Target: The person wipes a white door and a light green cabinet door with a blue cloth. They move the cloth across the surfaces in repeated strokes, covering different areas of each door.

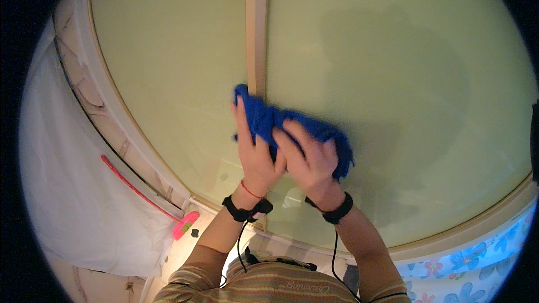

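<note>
A bunched blue cloth (309, 122) lies across the pale frame bar (257, 29) and the greenish glass panel (421, 105) to its right. My left hand (259, 160) presses on the cloth's left end, fingers pointing up along it. Beside it, my right hand (309, 155) grips the cloth's right part with bent fingers, slightly blurred. The two hands meet near the thumbs. Some cloth is hidden under both palms. Each wrist wears a black strap with a cable, and a thin red cord circles the left wrist.
Another greenish panel (168, 50) extends left of the bar. At lower left, a pink broom (185, 225) with a red handle leans by a whitish plastic sheet (97, 202). A small dark object (195, 233) lies near the broom. Flower-patterned fabric (467, 261) hangs at lower right.
</note>
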{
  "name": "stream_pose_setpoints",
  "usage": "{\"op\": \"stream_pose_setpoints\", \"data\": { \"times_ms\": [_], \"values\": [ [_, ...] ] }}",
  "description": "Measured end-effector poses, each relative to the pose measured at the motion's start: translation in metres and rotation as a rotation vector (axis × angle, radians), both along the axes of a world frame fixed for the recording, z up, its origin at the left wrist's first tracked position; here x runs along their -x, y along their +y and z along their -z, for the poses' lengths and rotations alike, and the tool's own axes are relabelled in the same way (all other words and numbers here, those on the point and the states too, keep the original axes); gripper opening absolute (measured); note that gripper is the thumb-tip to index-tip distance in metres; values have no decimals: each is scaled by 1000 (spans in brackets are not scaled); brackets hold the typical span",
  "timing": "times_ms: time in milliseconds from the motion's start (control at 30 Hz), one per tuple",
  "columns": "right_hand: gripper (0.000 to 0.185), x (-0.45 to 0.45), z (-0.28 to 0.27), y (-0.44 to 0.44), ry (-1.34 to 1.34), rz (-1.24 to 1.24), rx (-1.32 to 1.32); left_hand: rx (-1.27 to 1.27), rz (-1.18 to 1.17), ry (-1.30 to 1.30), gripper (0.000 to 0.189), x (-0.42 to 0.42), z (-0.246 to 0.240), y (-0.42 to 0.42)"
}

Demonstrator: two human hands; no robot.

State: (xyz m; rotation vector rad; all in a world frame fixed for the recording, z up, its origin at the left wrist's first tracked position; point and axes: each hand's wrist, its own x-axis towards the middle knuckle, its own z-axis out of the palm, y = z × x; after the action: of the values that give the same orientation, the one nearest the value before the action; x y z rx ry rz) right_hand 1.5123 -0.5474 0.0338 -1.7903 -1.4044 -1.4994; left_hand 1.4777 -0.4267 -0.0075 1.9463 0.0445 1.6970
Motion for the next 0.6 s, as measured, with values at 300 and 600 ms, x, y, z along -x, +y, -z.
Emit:
{"op": "stream_pose_setpoints", "data": {
  "times_ms": [300,600],
  "values": [
    [33,-1,107,-70,-57,136,336,-67,152,334,55,2,159,-41],
    [28,-6,29,-77,-29,249,-111,-357,-60,155,54,-8,40,-32]
  ]
}}
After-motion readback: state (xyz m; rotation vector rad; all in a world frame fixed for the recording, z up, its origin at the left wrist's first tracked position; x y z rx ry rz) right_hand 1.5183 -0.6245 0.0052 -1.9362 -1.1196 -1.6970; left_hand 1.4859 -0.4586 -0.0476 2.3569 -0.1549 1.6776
